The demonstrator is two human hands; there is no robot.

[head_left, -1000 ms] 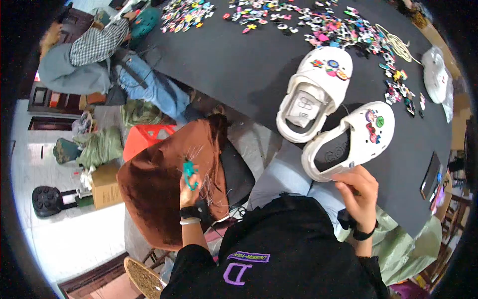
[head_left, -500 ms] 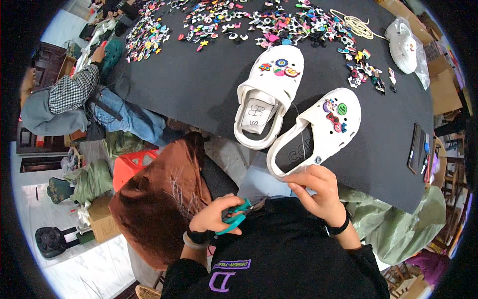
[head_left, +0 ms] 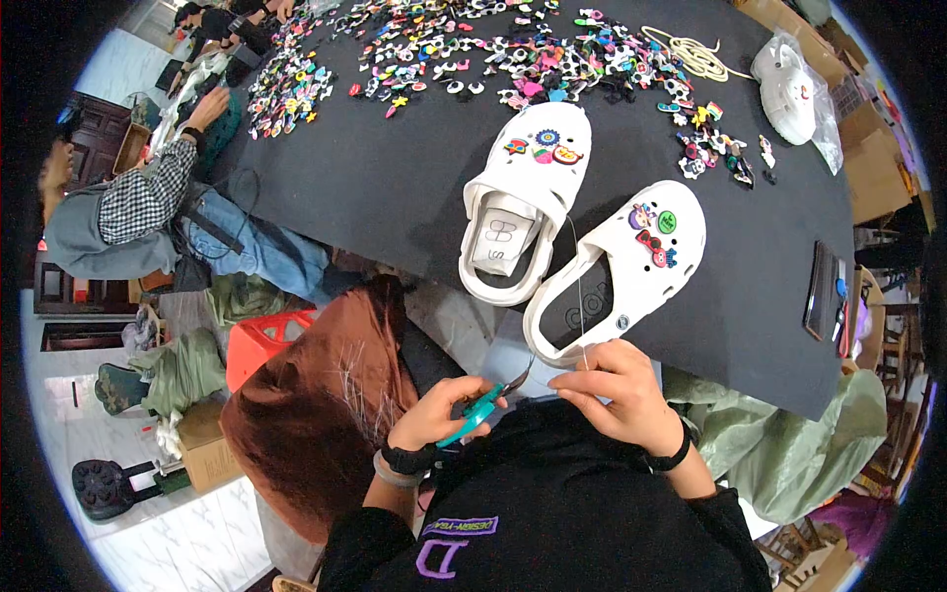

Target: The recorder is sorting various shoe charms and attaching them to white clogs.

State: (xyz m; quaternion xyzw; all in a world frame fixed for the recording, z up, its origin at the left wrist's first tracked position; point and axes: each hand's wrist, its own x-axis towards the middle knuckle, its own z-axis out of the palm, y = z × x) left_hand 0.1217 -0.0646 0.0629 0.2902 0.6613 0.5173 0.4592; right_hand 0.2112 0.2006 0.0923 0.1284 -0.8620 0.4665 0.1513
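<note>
Two white clogs lie near the table's front edge. The left clog (head_left: 528,183) has colourful charms on its toe and a white paper piece inside. Its neighbour, the right clog (head_left: 659,281), also carries charms, and its dark insole shows. My left hand (head_left: 426,414) grips teal-handled scissors (head_left: 481,407), whose dark blades point toward my other hand. Just in front of the right clog's heel, my right hand (head_left: 623,397) pinches a thin clear strand (head_left: 581,311), which runs up toward the gap between the clogs. Where the strand's far end is fastened is hard to see.
Piles of small charms (head_left: 424,49) cover the table's far side. Cream cord (head_left: 700,54), a bagged white clog (head_left: 789,99) and a dark phone-like slab (head_left: 821,286) lie to the right. Cut clear strands rest on brown cloth (head_left: 306,424). A co-worker (head_left: 148,197) sits at left.
My right hand has shifted slightly down and left with the strand. The scissors have risen and turned, bringing the blades closer to it. The co-worker's hand has moved.
</note>
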